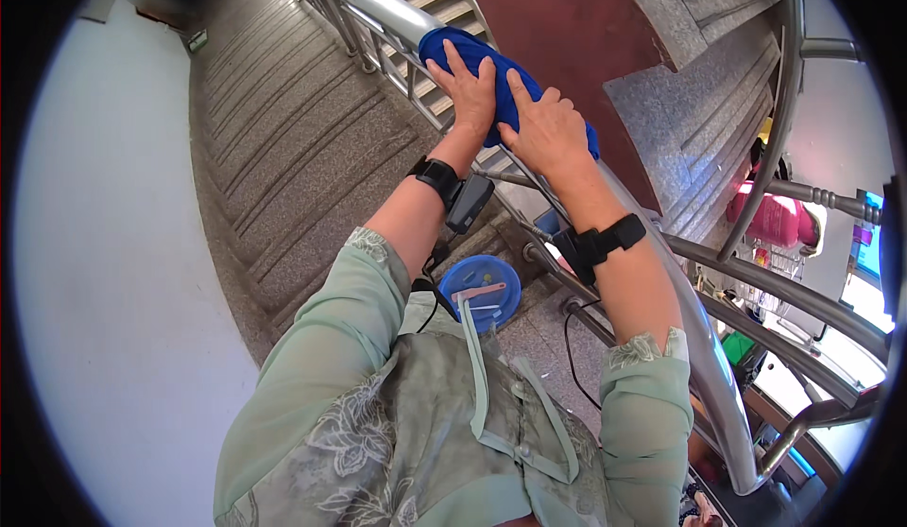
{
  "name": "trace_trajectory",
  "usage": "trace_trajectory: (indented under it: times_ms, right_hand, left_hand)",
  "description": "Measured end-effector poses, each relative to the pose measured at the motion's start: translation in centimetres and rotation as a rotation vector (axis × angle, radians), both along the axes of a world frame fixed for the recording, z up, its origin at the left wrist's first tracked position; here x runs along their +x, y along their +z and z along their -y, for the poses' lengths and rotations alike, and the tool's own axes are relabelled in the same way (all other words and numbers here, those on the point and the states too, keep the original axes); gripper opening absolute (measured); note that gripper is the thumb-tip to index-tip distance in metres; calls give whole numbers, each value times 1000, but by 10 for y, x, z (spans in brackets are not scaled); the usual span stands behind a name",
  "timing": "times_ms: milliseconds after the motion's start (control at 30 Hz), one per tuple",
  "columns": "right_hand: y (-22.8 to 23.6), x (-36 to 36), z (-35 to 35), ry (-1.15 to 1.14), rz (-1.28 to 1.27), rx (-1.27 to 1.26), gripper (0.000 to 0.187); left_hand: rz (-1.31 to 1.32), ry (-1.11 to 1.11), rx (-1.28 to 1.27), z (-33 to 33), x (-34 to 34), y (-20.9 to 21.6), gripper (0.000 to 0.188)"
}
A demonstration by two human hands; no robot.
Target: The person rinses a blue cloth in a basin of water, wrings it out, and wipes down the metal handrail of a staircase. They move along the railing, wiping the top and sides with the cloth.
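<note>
Near the top centre of the head view, a blue cloth lies over the metal handrail, with both hands on top. The left hand has its fingers spread; the right hand has its index finger stretched out and the others closer together. Neither visibly pinches the cloth; whether it wraps underneath, I cannot tell. Good wiping here probably means flat palms, even pressure, cloth hugging the rail's curve, short strokes along its length, and steady footing beside the steps.
</note>
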State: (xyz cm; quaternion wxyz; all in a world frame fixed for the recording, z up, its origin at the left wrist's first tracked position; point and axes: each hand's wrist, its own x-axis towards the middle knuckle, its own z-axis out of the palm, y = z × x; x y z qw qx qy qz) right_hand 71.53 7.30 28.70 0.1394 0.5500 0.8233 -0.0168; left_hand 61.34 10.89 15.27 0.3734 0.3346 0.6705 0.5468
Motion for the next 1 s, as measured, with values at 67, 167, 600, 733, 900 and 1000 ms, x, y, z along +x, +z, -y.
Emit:
trace_trajectory:
  times_ms: [67,167,600,733,900,1000]
  right_hand:
    - [9,11,13,-8,53,50,81]
    - [23,33,36,-7,71,85,81]
    - [84,131,133,-101,83,245,75]
    - [107,165,167,-101,50,272,74]
    - [152,217,221,-181,128,310,73]
    - [179,251,255,-235,136,329,65]
  left_hand:
    - [-18,30,24,12,14,12,87]
    - [-30,-58,-33,32,36,28,84]
    - [-622,-267,240,116,110,99,44]
    - [-694,-352,418,145,134,125,36]
    - [-715,-586,647,178,172,163,28]
    - [-679,-686,760,200,194,184,36]
